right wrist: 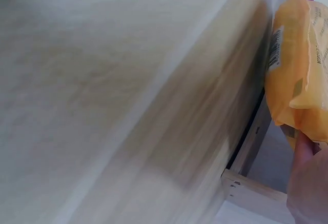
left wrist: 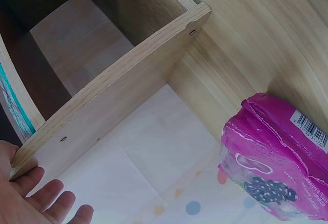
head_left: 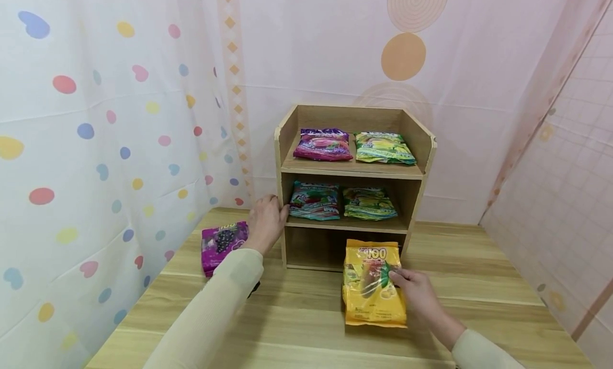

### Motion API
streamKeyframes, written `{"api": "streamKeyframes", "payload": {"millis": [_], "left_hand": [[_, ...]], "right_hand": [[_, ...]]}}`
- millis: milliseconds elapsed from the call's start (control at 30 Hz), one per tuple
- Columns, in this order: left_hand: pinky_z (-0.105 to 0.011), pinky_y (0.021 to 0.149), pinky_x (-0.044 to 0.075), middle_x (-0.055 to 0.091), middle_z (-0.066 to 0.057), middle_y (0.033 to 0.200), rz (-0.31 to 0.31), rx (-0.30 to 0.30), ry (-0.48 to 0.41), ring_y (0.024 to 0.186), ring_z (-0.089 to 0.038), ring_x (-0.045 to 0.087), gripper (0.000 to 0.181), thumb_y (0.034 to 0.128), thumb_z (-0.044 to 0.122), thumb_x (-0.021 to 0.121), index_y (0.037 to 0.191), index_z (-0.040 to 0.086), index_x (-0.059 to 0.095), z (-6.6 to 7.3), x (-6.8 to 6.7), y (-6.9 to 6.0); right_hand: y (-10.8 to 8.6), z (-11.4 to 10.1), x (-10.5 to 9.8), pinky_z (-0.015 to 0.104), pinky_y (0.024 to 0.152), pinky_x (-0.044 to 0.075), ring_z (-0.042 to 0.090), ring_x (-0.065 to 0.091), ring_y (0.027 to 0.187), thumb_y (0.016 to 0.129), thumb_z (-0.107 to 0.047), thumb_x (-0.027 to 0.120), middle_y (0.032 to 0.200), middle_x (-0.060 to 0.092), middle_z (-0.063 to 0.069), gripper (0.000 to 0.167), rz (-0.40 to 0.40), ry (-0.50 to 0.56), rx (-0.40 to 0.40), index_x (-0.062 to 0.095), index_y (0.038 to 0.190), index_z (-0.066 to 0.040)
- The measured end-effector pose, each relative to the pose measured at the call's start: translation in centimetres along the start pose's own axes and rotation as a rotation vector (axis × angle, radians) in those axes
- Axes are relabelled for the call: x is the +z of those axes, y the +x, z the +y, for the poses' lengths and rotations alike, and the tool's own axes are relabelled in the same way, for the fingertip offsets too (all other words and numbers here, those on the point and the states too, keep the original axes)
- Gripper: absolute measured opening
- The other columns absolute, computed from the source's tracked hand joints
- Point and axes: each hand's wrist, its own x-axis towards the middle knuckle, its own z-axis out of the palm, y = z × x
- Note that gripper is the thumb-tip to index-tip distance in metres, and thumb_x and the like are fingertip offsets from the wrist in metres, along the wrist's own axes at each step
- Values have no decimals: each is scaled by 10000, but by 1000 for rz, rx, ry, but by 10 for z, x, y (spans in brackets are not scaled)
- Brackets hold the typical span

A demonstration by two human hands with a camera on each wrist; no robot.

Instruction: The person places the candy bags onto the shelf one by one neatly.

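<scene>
A small three-tier wooden shelf (head_left: 354, 170) stands on the table. My left hand (head_left: 266, 223) holds the front edge of its left side panel (left wrist: 102, 90), thumb on one face and fingers (left wrist: 46, 196) on the other. With my right hand (head_left: 419, 292) I pinch the right edge of a yellow candy bag (head_left: 375, 305), raised upright before the bottom tier. The right wrist view shows this yellow bag's (right wrist: 292, 55) barcode side. Left of the shelf lies a purple candy bag (head_left: 215, 254) with dark berries printed on it.
On the top tier lie a magenta-purple bag (head_left: 324, 144) and a green-yellow bag (head_left: 384, 148). The middle tier holds a teal bag (head_left: 313, 201) and another green-yellow bag (head_left: 369, 204). Patterned curtains (head_left: 143, 92) hang behind and beside the wooden table (head_left: 297, 326).
</scene>
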Motion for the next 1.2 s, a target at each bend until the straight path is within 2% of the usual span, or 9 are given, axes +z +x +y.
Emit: {"api": "streamKeyframes", "payload": {"millis": [200,500,600,667,733,833,967,1067,1200], "left_hand": [[-512,878,466,641,-181,1129,-8,-3,1,1020,-368,585,318,1003,275,584,805,27,594,1,0,-1],[-515,888,467,639,-181,1157,-5,-7,-5,1050,-368,583,308,1004,270,585,820,24,605,1,0,0],[-520,886,468,637,-182,1162,-6,-4,1,1056,-370,581,307,1003,273,586,829,21,609,2,0,0],[-521,886,469,639,-183,1152,-3,1,4,1049,-371,582,310,1004,274,584,824,22,607,2,0,0],[-521,886,470,642,-184,1141,1,8,5,1040,-373,584,310,1004,272,584,817,26,603,2,0,1],[-516,886,473,646,-184,1126,5,14,2,1024,-373,588,309,1003,266,587,804,30,598,2,0,1],[-516,880,475,647,-184,1118,9,17,1,1018,-371,591,306,998,263,594,803,28,598,2,-1,0],[-519,884,472,646,-182,1121,9,13,-3,1024,-371,590,306,998,264,594,805,26,599,2,-1,0],[-521,888,470,647,-185,1128,10,9,2,1030,-373,590,309,996,264,596,808,19,604,1,0,0]], "right_hand": [[13,-3,7,564,1119,254,471,283,1399,1031,-157,522,1468,371,326,446,-31,28,41,491,1337,166],[37,-4,11,564,1128,239,469,239,1416,1068,-138,392,1503,301,350,458,-42,33,57,400,1388,190],[37,-3,10,550,1087,335,452,396,1328,1065,-100,373,1461,341,380,462,-63,-23,43,342,1399,218],[34,-3,9,478,957,481,396,583,1060,1054,-72,394,1414,397,394,467,-66,-85,13,315,1406,224],[29,-3,8,407,777,534,295,587,807,1040,-60,434,1320,495,384,471,-54,-182,-43,325,1407,215],[17,-4,8,452,717,533,355,601,732,1013,-62,507,1293,516,390,519,-9,-350,-169,318,1408,217],[2,-2,13,578,990,431,526,525,1174,968,-110,614,1382,426,405,600,60,-556,-351,348,1395,216],[-5,2,20,593,1053,354,521,440,1282,932,-179,688,1422,410,371,607,78,-696,-486,450,1363,175],[-11,9,27,584,1041,382,465,493,1254,877,-336,751,1391,494,296,582,60,-954,-700,600,1297,39]]}}
